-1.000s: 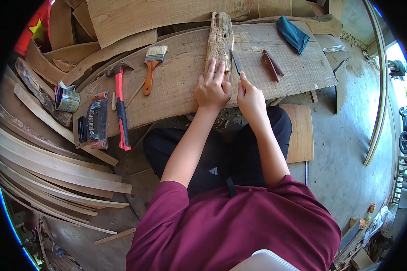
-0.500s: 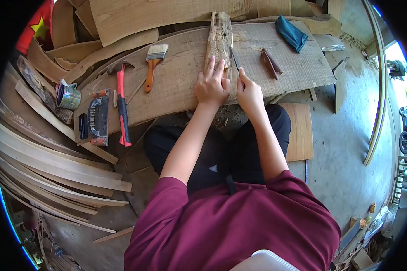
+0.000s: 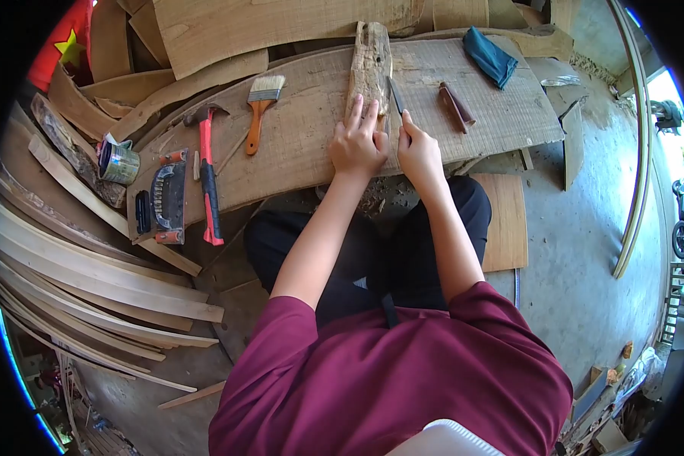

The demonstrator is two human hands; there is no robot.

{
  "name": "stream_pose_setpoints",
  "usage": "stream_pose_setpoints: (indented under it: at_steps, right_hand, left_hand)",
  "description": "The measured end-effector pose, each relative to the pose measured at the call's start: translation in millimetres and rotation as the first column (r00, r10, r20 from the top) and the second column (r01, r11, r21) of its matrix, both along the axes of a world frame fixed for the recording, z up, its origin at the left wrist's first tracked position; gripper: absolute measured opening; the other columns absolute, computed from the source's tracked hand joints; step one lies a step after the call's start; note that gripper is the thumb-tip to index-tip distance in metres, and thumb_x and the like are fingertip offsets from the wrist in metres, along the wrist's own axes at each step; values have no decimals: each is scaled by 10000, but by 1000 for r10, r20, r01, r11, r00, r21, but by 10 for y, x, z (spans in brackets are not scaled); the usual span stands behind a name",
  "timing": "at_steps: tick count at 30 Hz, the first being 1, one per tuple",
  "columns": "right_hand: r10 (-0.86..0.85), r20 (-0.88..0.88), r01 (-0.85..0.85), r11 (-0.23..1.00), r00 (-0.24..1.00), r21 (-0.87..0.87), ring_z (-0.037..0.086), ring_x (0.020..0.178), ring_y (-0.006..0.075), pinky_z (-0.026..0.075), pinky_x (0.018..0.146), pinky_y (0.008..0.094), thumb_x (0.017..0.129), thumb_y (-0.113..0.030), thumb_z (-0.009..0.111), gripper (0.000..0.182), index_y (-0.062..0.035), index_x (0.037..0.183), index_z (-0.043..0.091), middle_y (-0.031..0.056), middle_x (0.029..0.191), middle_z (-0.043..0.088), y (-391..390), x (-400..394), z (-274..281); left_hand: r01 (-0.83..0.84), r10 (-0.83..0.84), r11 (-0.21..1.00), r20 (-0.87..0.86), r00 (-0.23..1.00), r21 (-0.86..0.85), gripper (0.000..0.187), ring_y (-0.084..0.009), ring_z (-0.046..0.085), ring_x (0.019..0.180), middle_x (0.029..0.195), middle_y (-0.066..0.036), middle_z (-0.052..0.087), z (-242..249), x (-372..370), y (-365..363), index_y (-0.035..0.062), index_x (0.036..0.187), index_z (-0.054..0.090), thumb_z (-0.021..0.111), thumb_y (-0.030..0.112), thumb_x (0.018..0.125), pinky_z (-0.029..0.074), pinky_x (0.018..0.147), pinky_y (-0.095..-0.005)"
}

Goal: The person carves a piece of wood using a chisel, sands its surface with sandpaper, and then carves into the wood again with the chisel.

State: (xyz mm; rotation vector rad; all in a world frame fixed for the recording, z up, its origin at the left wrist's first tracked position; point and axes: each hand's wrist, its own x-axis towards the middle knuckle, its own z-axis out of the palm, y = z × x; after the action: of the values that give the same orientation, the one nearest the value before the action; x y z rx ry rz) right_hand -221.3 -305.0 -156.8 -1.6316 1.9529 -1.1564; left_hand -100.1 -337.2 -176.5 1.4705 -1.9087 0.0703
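A rough, weathered piece of wood (image 3: pixel 372 57) lies lengthwise on the wide plank. Pressed on its near end is my left hand (image 3: pixel 359 150), with two fingers stretched forward along the top. My right hand (image 3: pixel 420 156) is closed around a knife, its handle hidden in the fist. The knife's dark blade (image 3: pixel 397 96) points away from me, along the right edge of the weathered wood. To the right of the blade a brown sheath (image 3: pixel 456 108) rests on the plank.
On the plank (image 3: pixel 304 99) are a paintbrush (image 3: pixel 260 110), a red-handled hammer (image 3: pixel 207 175), a sanding block (image 3: pixel 169 196), a tin can (image 3: pixel 119 162) and a teal cloth (image 3: pixel 489 57). Curved wood strips (image 3: pixel 99 277) are stacked at left. More boards (image 3: pixel 281 30) lean behind.
The knife blade has tilted slightly, its edge now angled a little differently beside the wood. My left hand stays in place on the wood, and the view has shifted slightly.
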Motion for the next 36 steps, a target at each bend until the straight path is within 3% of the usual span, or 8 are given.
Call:
stream_pose_setpoints:
  at_steps: [3, 5, 7, 14, 19, 27, 31, 36]
  right_hand:
    - [-4, 13, 4, 1000, 1000, 9, 636, 774, 438, 509, 699, 435, 929, -169, 537, 355, -78, 1265, 605, 293, 802, 617, 98, 4, -12]
    - [5, 4, -5, 1000, 1000, 29, 638, 775, 436, 510, 700, 435, 928, -168, 538, 359, -75, 1269, 601, 295, 805, 617, 58, 2, 2]
    - [2, 23, -2, 1000, 1000, -29, 640, 779, 434, 511, 704, 433, 931, -171, 535, 363, -72, 1275, 596, 301, 807, 611, -52, -10, -21]
    - [-9, 7, 8, 999, 1000, 46, 640, 794, 437, 511, 716, 436, 930, -171, 533, 353, -65, 1259, 606, 301, 828, 616, 75, -10, -32]
    - [-24, -55, 19, 997, 998, -81, 643, 766, 443, 516, 720, 494, 922, -171, 501, 362, -41, 1241, 612, 291, 788, 631, -352, -80, -45]
    - [35, -47, -34, 999, 998, 37, 649, 768, 434, 510, 731, 501, 931, -174, 497, 380, -55, 1280, 588, 280, 792, 638, 91, 2, 109]
    - [-21, -50, 20, 1000, 999, -14, 634, 792, 445, 512, 707, 450, 932, -176, 532, 352, -70, 1260, 604, 303, 802, 614, -131, -6, 7]
    - [7, -65, -8, 1000, 998, -19, 641, 776, 438, 513, 711, 471, 929, -175, 521, 363, -67, 1266, 600, 291, 794, 625, -196, -85, 32]
  left_hand:
    - [11, -13, 999, -24, 1000, -50, 536, -364, 650, 819, 1379, -82, 548, -36, -2, -38, 209, 1274, 634, 489, 225, 758, 552, 786, -407]
    - [3, -5, 995, -11, 1000, -101, 565, -351, 641, 790, 1366, -80, 561, -47, -1, -60, 204, 1257, 646, 523, 225, 706, 579, 684, -422]
    - [0, -1, 994, -14, 1000, -108, 562, -351, 641, 786, 1366, -81, 560, -58, -11, -71, 204, 1256, 647, 523, 225, 708, 579, 684, -422]
    - [-1, 1, 997, -2, 1000, -75, 551, -363, 645, 813, 1376, -84, 551, -45, -1, -50, 210, 1260, 643, 520, 226, 723, 579, 681, -420]
    - [27, -31, 995, -33, 999, -92, 553, -372, 646, 827, 1370, -87, 556, -61, -2, -50, 204, 1261, 642, 518, 225, 723, 578, 681, -424]
    - [16, -18, 996, -24, 1000, -87, 555, -373, 645, 830, 1360, -95, 564, -43, -1, -62, 189, 1260, 643, 517, 225, 721, 579, 688, -426]
    - [21, -23, 996, -23, 999, -82, 557, -372, 645, 829, 1361, -95, 563, -41, 4, -51, 189, 1256, 647, 519, 222, 715, 580, 682, -421]
    - [17, -19, 995, -25, 999, -103, 561, -372, 646, 829, 1363, -93, 562, -63, -3, -66, 195, 1256, 648, 518, 219, 711, 582, 675, -424]
